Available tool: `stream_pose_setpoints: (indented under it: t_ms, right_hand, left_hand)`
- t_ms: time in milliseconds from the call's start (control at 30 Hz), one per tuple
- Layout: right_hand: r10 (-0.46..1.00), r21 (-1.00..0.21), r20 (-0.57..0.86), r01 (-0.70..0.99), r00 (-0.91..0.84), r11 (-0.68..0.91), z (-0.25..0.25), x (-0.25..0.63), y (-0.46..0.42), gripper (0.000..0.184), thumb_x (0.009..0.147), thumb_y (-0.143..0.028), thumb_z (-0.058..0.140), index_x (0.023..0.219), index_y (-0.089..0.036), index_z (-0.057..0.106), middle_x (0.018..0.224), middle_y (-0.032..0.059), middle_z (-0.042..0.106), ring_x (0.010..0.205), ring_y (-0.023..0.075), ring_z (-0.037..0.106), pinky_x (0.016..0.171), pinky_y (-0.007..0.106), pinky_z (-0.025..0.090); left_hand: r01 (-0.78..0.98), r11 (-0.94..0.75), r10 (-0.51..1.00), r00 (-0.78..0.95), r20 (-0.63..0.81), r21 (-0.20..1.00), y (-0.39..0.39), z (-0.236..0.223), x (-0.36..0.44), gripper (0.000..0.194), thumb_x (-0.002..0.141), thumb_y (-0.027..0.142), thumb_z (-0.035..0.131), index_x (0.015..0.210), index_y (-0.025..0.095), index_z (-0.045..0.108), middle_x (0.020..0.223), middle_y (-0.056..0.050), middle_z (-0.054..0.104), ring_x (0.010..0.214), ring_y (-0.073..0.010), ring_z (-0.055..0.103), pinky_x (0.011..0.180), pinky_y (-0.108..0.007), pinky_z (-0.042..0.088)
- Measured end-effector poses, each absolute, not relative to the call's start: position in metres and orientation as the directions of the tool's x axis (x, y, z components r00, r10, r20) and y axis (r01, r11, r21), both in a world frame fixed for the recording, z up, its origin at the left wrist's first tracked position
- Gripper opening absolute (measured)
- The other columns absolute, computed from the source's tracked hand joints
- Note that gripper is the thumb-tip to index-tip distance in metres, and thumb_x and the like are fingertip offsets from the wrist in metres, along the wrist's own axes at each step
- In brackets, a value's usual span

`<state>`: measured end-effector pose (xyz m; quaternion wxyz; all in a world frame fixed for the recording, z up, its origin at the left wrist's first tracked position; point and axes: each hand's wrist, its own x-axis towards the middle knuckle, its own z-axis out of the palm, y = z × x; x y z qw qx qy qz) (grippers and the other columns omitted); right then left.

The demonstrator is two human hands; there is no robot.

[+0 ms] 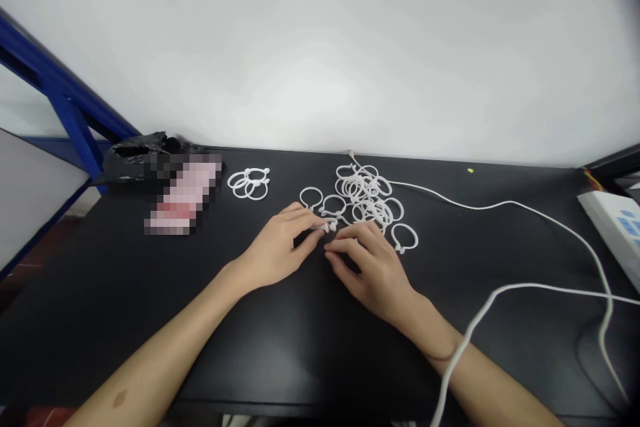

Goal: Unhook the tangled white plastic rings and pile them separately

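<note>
My left hand [280,243] pinches the knobbed clasp of a white plastic ring [324,227] between thumb and forefinger. Just right of it, my right hand [373,267] is curled, its fingertips and thumb drawn together; whatever they hold, if anything, cannot be made out. Beyond both hands spreads a loose heap of white plastic rings [367,190], each with a small knobbed clasp. A single ring [311,197] lies behind my left fingers, and another ring [404,237] rests to the right of my right hand.
Several rings [249,184] lie overlapping at the left, near a blurred pink packet [190,193] and a black plastic bag [135,153]. White cables [505,203] cross the black table [280,353]. A white box [610,227] stands at the right edge, a pale wall [320,47] behind.
</note>
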<state>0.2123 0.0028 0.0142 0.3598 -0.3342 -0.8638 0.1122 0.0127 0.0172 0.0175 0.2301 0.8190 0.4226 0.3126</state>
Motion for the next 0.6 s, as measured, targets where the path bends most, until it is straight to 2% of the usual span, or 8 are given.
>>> stream_pose_setpoints:
  t_ms: [133, 200, 267, 433, 600]
  right_hand:
    - [0.721, -0.482, 0.553, 0.545, -0.418, 0.686, 0.0151, 0.2127, 0.0009, 0.025, 0.088, -0.011, 0.057, 0.111, -0.02, 0.059, 0.098, 0.0076, 0.057, 0.088, 0.0176, 0.058, 0.076, 0.033, 0.055]
    - [0.743, -0.499, 0.511, 0.555, -0.431, 0.665, 0.0143, 0.2128, 0.0016, 0.033, 0.089, -0.01, 0.054, 0.119, -0.022, 0.057, 0.105, 0.0086, 0.057, 0.094, 0.0186, 0.06, 0.08, 0.035, 0.056]
    - [0.75, -0.523, 0.466, 0.537, -0.47, 0.662, 0.0129, 0.2129, 0.0029, 0.033, 0.089, -0.011, 0.052, 0.119, -0.024, 0.057, 0.107, 0.0082, 0.058, 0.095, 0.0187, 0.062, 0.081, 0.034, 0.056]
    - [0.765, -0.591, 0.429, 0.491, -0.48, 0.64, 0.0099, 0.2128, 0.0041, 0.025, 0.091, -0.01, 0.05, 0.111, -0.023, 0.058, 0.105, 0.0065, 0.063, 0.092, 0.0161, 0.065, 0.079, 0.03, 0.056]
    - [0.781, -0.626, 0.432, 0.473, -0.452, 0.62, 0.0087, 0.2116, 0.0032, 0.023, 0.091, -0.01, 0.052, 0.11, -0.021, 0.058, 0.097, 0.0035, 0.066, 0.085, 0.0131, 0.065, 0.077, 0.026, 0.054]
  left_hand:
    - [0.638, -0.619, 0.785, 0.521, 0.336, 0.457, 0.0188, 0.0113, 0.0114, 0.022, 0.099, 0.02, 0.044, 0.11, 0.016, 0.063, 0.093, -0.005, 0.068, 0.086, -0.018, 0.056, 0.08, -0.035, 0.046]
    - [0.651, -0.661, 0.75, 0.56, 0.352, 0.373, 0.0193, 0.0101, 0.01, 0.025, 0.1, 0.019, 0.041, 0.11, 0.016, 0.064, 0.09, -0.005, 0.068, 0.082, -0.0181, 0.056, 0.075, -0.034, 0.045]
    - [0.647, -0.691, 0.72, 0.577, 0.385, 0.322, 0.0197, 0.0095, 0.0088, 0.025, 0.1, 0.019, 0.041, 0.109, 0.016, 0.064, 0.087, -0.004, 0.068, 0.08, -0.0175, 0.056, 0.072, -0.033, 0.044]
    - [0.635, -0.712, 0.692, 0.559, 0.457, 0.301, 0.0202, 0.0085, 0.0073, 0.018, 0.098, 0.022, 0.049, 0.105, 0.016, 0.066, 0.082, -0.002, 0.071, 0.075, -0.0159, 0.056, 0.07, -0.031, 0.042]
    - [0.658, -0.68, 0.724, 0.535, 0.436, 0.322, 0.018, 0.0126, 0.0088, 0.02, 0.099, 0.027, 0.049, 0.104, 0.016, 0.066, 0.086, -0.003, 0.073, 0.078, -0.0168, 0.059, 0.072, -0.032, 0.042]
